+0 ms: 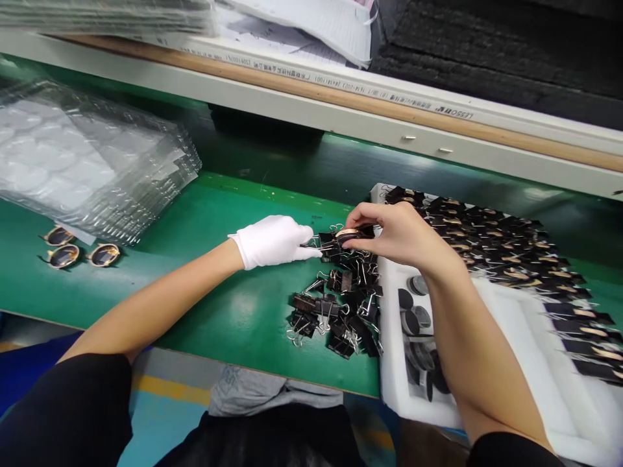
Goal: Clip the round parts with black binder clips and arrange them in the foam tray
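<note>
My left hand (275, 243), in a white glove, is closed on the wire handles of a black binder clip (328, 243). Bare and pinching, my right hand (389, 233) holds a small round lens piece (347, 236) with a pale edge and dark face, right beside that clip. Whether the clip's jaws touch the piece cannot be made out. Below both hands lies a loose heap of black binder clips (335, 311) with silver wire handles.
A white foam tray (394, 389) at right holds dark round discs (416, 318) and rows of clipped pieces (501, 240). Stacked clear plastic trays (97, 162) and several brown-rimmed lens pieces (63, 256) lie at left. A shelf edge (302, 91) runs across the back.
</note>
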The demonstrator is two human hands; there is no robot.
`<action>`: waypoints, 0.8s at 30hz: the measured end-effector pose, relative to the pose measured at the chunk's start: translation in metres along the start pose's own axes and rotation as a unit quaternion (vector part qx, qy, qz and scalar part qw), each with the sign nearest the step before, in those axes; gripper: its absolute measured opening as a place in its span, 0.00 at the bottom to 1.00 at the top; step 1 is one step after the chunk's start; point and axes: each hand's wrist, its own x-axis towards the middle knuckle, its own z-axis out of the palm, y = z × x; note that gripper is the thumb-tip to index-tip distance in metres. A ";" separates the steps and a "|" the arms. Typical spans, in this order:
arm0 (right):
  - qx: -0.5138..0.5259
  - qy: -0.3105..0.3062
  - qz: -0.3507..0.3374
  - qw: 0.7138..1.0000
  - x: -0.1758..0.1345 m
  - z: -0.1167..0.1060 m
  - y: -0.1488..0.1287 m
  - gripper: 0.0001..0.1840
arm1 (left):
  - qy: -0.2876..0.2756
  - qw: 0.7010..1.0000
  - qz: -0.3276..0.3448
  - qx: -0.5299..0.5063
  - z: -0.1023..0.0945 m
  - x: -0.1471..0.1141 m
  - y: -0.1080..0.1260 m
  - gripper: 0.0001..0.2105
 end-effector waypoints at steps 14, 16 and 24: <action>-0.126 0.031 -0.074 0.989 -0.001 0.001 -0.003 0.02 | 0.070 0.980 -0.041 -0.181 0.003 -0.002 0.005 0.24; -0.154 0.067 -0.113 0.979 -0.001 0.001 -0.005 0.04 | 0.080 0.918 -0.049 -0.385 0.001 -0.001 0.009 0.27; -0.199 0.075 -0.144 0.967 -0.006 -0.006 -0.024 0.28 | 0.149 0.825 -0.068 -0.541 -0.004 0.001 0.006 0.18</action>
